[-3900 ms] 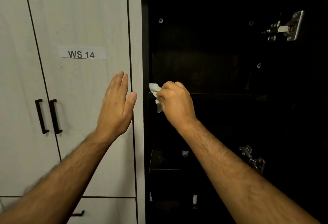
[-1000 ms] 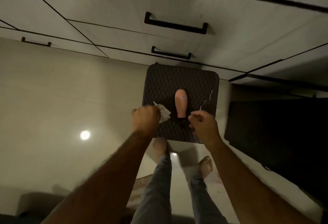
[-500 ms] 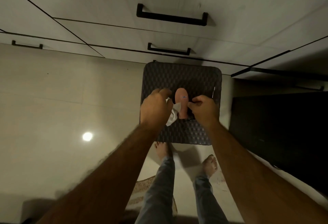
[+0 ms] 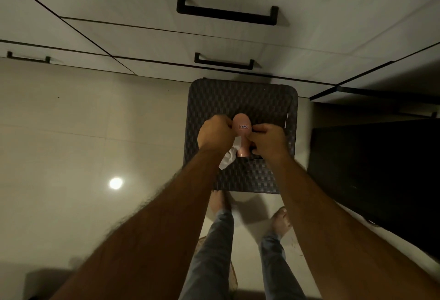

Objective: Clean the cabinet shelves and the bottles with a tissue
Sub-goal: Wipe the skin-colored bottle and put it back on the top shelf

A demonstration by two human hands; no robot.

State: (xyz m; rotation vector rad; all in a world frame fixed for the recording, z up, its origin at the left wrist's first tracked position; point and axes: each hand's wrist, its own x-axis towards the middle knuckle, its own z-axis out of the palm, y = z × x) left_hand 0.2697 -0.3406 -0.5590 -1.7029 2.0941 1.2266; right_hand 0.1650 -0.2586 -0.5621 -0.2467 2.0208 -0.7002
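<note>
Mid-task, bottle stage. Pink bottle [image 4: 242,133] over woven stool [image 4: 240,99], left hand [image 4: 215,132] gripping tissue [image 4: 228,160] at 9 o'clock, right hand [image 4: 267,141] gripping bottle. Shelves out of view.

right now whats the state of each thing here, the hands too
pink bottle: held between both hands above the stool, labelled end facing the camera
tissue: crumpled, held by the left hand, hanging beside the bottle
left hand: grips tissue against the bottle
right hand: grips the bottle
woven stool: standing on the floor
drawers: closed
</note>
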